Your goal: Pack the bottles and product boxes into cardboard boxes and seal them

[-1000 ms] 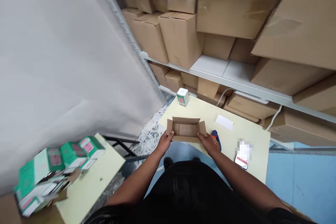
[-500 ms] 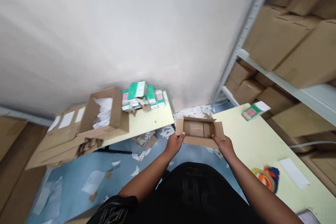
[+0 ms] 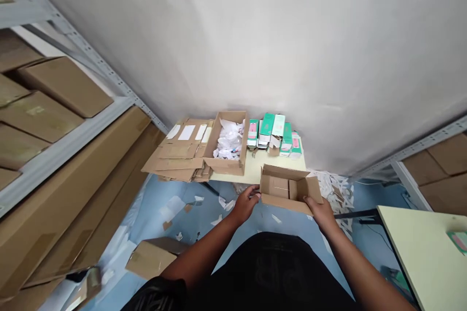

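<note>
- While both hands hold it in the air, the small cardboard box (image 3: 290, 188) is open at the top, with its four flaps spread outward; it is plain brown corrugated board, rectangular and shallow.
- The left hand (image 3: 248, 202) grasps the left end of the box, and the right hand (image 3: 321, 211) grasps its near right corner.
- The box hangs above the blue floor (image 3: 175, 214), just before the near edge of a pale yellow counter (image 3: 253, 170).
- On this counter stands a larger open carton (image 3: 228, 143) filled with crumpled white material, beside a pile of flattened cardboard sheets (image 3: 178, 153).
- To the right of the carton is a group of little green-and-white packets (image 3: 275, 133) with pink patches, some upright and some leaning.
- White rectangular labels are stuck on the flattened sheets, but their writing is too small to read; the print on the packets cannot be read either.
- Torn white paper scraps lie on the floor, and one closed brown carton (image 3: 153, 255) lies there too.
- Compared with half a second ago, the view has turned to the left: the yellow counter with the packets is now straight ahead and much nearer to the box, a metal shelf with brown cartons (image 3: 62, 85) has come into view on the left, and the second counter (image 3: 419, 248) is pushed to the right edge.
- Both hands keep the same grip as before.
</note>
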Demonstrator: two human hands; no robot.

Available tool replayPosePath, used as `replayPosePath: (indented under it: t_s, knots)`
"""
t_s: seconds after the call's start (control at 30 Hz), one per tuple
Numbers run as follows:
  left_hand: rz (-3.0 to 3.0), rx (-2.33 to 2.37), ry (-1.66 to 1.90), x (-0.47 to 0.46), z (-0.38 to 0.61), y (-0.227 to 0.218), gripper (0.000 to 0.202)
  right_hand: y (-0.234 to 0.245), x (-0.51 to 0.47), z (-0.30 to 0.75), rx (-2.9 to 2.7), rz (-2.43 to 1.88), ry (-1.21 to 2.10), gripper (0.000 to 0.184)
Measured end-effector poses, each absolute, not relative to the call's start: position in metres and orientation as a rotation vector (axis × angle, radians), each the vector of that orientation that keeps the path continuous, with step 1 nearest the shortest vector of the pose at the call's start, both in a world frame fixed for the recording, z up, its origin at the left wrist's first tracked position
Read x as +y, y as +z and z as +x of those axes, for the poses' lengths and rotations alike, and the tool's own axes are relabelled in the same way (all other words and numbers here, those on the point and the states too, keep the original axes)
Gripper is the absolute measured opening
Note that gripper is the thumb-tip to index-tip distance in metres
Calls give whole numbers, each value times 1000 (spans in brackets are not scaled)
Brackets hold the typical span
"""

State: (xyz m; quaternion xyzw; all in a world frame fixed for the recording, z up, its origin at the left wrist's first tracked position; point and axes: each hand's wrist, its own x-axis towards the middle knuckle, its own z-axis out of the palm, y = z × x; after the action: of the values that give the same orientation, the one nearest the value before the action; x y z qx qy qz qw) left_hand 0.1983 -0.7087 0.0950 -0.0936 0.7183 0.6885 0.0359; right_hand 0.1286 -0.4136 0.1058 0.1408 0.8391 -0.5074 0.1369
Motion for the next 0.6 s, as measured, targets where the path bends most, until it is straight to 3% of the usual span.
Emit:
replayPosePath:
  t_s: [0.3, 0.47, 0.6]
  knots:
    - [-579, 2406, 2130, -761, 194, 108, 37, 134, -465, 57, 2436, 84, -1135, 43]
    - [-958, 2739, 1908, -809, 196, 129, 46, 148, -497, 23, 2384, -128, -1080, 41]
    - [-1067, 2970, 1611, -856, 186, 155, 37, 156, -523, 13, 2328, -221, -1038, 40]
